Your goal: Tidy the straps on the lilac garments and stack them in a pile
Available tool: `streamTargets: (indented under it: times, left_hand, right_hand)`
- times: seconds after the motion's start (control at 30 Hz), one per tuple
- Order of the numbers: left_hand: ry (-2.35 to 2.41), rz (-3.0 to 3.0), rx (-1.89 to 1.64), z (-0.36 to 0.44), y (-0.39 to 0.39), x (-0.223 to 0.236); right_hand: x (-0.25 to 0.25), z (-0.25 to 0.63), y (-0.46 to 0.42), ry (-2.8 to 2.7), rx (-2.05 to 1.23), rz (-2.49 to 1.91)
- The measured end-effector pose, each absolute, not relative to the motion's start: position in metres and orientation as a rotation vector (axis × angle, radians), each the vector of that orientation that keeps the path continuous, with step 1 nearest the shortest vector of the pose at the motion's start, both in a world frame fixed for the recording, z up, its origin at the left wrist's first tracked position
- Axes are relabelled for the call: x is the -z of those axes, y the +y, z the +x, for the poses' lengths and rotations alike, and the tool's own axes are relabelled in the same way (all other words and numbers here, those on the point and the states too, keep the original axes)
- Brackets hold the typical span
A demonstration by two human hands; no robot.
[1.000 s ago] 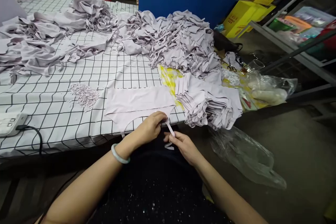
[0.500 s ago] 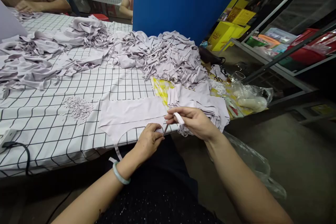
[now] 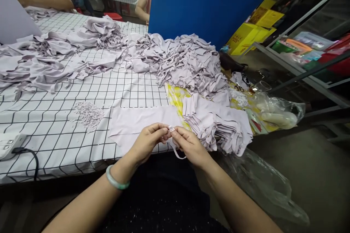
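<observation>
My left hand (image 3: 150, 141) and my right hand (image 3: 188, 146) meet at the table's front edge. Both pinch a narrow pale lilac strap (image 3: 176, 151) where a small clear ring (image 3: 171, 129) sits between the fingertips. The strap loops down below my right hand. It belongs to a flat lilac fabric piece (image 3: 136, 121) spread on the checked tablecloth (image 3: 54, 131) just behind my hands. A green bangle (image 3: 116, 182) is on my left wrist.
A folded stack of lilac pieces (image 3: 218, 123) lies right of my hands, a big heap (image 3: 186, 62) behind it. Small cut scraps (image 3: 89, 113), a white power strip (image 3: 9, 143), plastic bags (image 3: 276, 105), a blue panel (image 3: 207, 3). Other people's arms (image 3: 41, 0) work at the far left.
My right hand came down from above the folded stack to meet my left hand. Both now pinch the strap end at the small ring.
</observation>
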State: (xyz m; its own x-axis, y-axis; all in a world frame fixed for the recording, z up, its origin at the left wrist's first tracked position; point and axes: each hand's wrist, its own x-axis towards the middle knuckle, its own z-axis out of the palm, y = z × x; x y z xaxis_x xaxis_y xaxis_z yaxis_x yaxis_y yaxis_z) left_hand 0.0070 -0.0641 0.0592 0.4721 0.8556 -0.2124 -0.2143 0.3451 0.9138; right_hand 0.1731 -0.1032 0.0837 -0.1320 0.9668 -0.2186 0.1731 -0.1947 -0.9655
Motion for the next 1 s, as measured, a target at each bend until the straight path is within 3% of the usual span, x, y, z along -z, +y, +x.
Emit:
streamTargets:
  times: [0.17, 0.43, 0.63, 0.8, 1.0]
  left_hand:
    - [0.985, 1.31, -0.986, 0.004, -0.082, -0.057]
    - [0.931, 1.271, -0.768, -0.004, -0.098, -0.047]
    - [0.978, 1.336, -0.762, -0.004, -0.104, -0.043]
    - [0.851, 1.795, -0.827, 0.004, -0.101, -0.043]
    - [0.874, 2.164, -0.924, 0.003, -0.056, -0.028]
  right_hand:
    - [-0.081, 0.165, -0.123, -1.512, -1.202, -1.62]
    - [-0.072, 0.158, -0.143, -1.668, -1.04, -1.729]
    - [-0.072, 0.164, -0.162, -1.654, -1.218, -1.687]
    - [-0.069, 0.173, -0.16, -1.524, -1.233, -1.622]
    - [-0.054, 0.176, -0.121, -0.971, -1.449, -1.596]
